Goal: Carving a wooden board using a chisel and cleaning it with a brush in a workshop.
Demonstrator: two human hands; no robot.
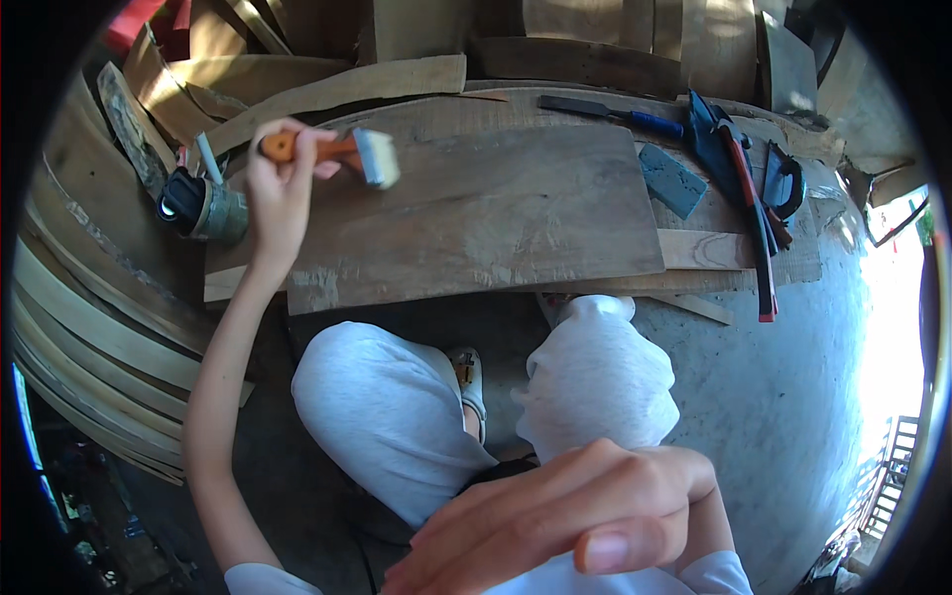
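At the left I saw a tin (213, 208) beside stacked curved planks (89, 307). My left hand (278, 188) was closed around the orange handle of a paintbrush (347, 151), bristles just above the wooden board's (486, 213) upper left corner. The board looked dry and uncoated, so I judged most brushing remained. My right hand (565, 516) hung loosely open, empty. Farther right, tools (739, 159) lay on the concrete floor (773, 397).

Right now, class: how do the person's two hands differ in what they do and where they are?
The left hand is raised over the wooden board, gripping a paintbrush by its orange handle; the right hand holds nothing. The left hand is far from the camera, near the tin can; the right hand lies close, fingers extended. Both are bare.
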